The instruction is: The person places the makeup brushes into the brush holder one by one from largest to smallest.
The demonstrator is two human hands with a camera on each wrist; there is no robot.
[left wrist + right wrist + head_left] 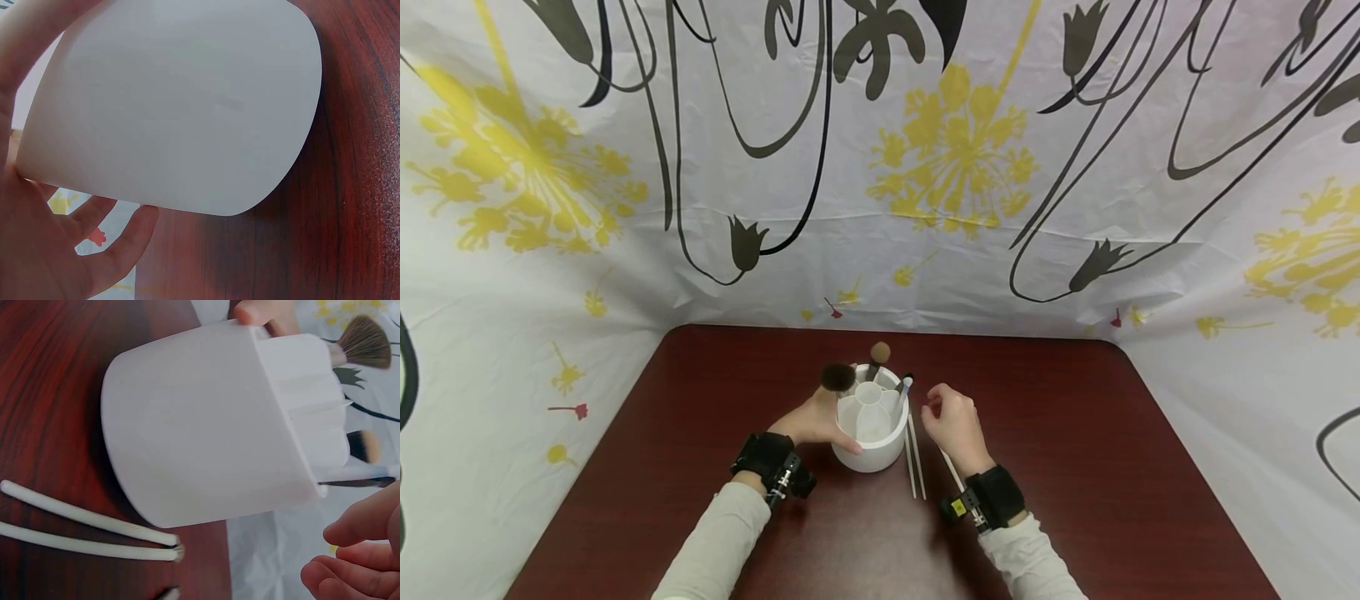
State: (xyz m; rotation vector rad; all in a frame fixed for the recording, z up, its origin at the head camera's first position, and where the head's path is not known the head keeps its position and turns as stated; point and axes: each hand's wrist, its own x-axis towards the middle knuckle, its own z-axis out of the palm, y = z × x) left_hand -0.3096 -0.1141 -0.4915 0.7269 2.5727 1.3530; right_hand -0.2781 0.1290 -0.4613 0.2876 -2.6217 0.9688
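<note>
A white round holder (867,458) with several compartments stands on the table. My left hand (815,421) grips its left side, the thumb at the near rim; the left wrist view shows fingers (134,247) against its wall. Inside stand a fluffy dark brush (838,377), a tan-tipped brush (880,353) and a pale slender handle (905,388). Just right of the holder, my right hand (957,427) hovers with loosely bent fingers (359,525) and nothing between them. Two thin white-handled brushes (94,544) lie beside the holder, their small bristle ends pointing away from me.
Another thin white handle (952,469) lies partly under my right wrist. The dark red-brown table (1075,467) extends to both sides. A white patterned cloth (850,183) hangs behind its far edge.
</note>
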